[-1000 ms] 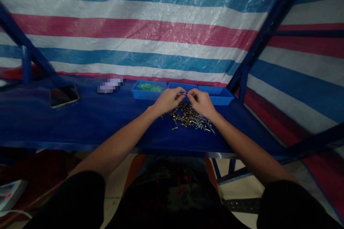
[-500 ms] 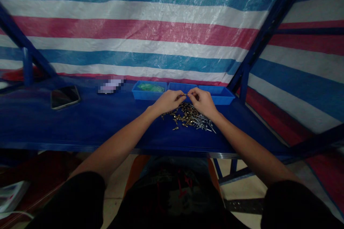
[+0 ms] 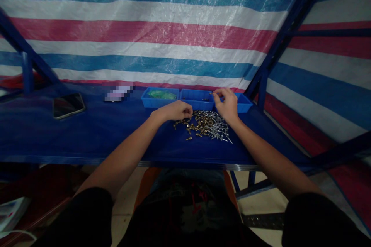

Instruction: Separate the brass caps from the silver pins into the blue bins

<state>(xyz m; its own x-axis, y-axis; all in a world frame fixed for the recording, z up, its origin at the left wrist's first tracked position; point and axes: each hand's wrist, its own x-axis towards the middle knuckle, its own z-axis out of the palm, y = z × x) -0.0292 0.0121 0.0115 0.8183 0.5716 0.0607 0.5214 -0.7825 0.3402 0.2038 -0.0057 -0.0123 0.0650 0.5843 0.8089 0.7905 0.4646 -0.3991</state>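
Observation:
My right hand (image 3: pixel 226 102) is over the right end of the middle blue bin (image 3: pixel 193 105). Its thumb and finger pinch a small brass-coloured fastener (image 3: pixel 211 93). A few small dark pieces (image 3: pixel 205 99) lie inside that bin. My left hand (image 3: pixel 178 110) has its fingers curled together at the upper left edge of the pile; whatever they hold is hidden. The heap has short brass-coloured fasteners (image 3: pixel 199 126) on the left. Long thin silver pins with heads, like rivets (image 3: pixel 218 126), lie on its right side.
Left of the middle bin stands a blue bin (image 3: pixel 147 103) with a green plastic bag (image 3: pixel 162 94). Another blue bin (image 3: pixel 244 105) is partly behind my right hand. A phone (image 3: pixel 68 105) lies on the blue table (image 3: pixel 95 135). Blue frame posts (image 3: pixel 262 88) and striped sheeting enclose the table.
My hands were together above the pile, fingertips on a small piece. They have parted: the right moved right to the middle bin's edge, the left moved down to the pile.

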